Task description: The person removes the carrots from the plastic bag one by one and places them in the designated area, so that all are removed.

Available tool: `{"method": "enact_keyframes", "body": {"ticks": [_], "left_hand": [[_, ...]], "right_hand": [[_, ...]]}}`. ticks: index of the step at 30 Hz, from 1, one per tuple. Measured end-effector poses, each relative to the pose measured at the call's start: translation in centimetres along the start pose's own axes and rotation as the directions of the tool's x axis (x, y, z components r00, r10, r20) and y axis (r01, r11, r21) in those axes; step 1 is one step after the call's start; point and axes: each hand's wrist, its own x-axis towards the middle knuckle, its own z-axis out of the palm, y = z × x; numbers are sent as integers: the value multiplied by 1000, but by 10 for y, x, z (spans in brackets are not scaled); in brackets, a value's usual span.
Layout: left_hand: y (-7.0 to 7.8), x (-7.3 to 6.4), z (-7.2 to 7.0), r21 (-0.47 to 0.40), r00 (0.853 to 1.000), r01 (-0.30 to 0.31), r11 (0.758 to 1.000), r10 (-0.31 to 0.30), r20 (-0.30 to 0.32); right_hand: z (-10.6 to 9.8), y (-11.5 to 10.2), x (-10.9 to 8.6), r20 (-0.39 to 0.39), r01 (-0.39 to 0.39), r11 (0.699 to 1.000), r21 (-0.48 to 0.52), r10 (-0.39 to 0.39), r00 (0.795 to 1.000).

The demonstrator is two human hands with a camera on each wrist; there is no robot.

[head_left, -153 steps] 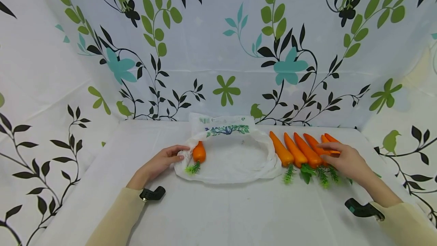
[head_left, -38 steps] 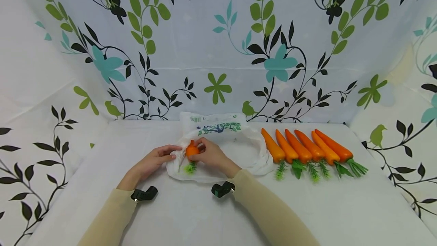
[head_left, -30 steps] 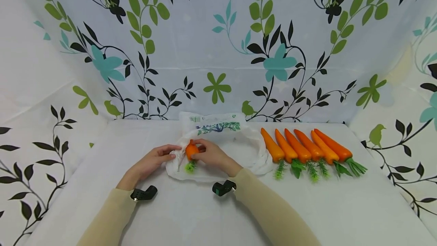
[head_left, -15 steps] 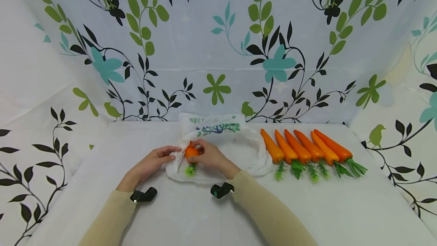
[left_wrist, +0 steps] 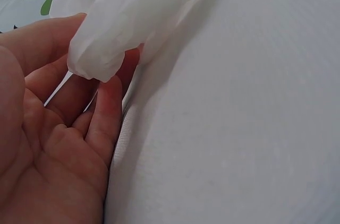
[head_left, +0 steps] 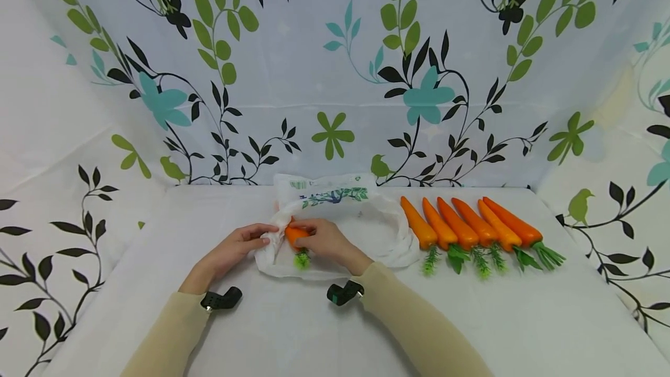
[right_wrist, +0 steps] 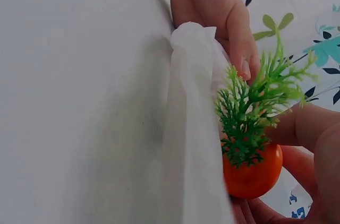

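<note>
In the head view a white plastic bag [head_left: 384, 243] lies with its mouth spread wide in the middle of the table. My left hand [head_left: 242, 244] holds its gathered left rim; the left wrist view shows thumb and fingers around the bunched film [left_wrist: 114, 33]. Just inside that rim is an orange carrot [head_left: 294, 237] with a feathery green top [head_left: 302, 259], tilted, its narrow end partly hidden. My right hand [head_left: 328, 242] pinches it between thumb and fingers. In the right wrist view the carrot's thick end [right_wrist: 254, 176] sits beside the bag's edge, the right fingers around it.
Several more carrots [head_left: 455, 226] lie in a slanted row right of the bag, leafy ends toward me, the nearest one close to the bag's edge. A white cloth covers the table [head_left: 293, 330]. Behind it hangs a leaf-patterned curtain [head_left: 293, 74].
Five seconds ago my right hand was at the carrot row; it has since come to the bag's left side. In the last half second the carrot's leafy end swings right. The left hand stays.
</note>
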Motion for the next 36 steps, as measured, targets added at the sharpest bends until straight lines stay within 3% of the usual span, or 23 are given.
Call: {"method": "enact_keyframes", "body": {"ticks": [10,23,36], "left_hand": [[-5,-1,1,8,1000,-16,1000,16,-14],[-5,-1,-2,26,1000,-6,1000,6,-21],[-1,0,0,33,1000,-2,999,3,-27]], "right_hand": [[-18,2,-12,5,-32,999,-9,32,999],[-37,6,-30,7,-16,998,-61,17,1000],[-61,22,-51,-18,68,994,-88,-70,997]]}}
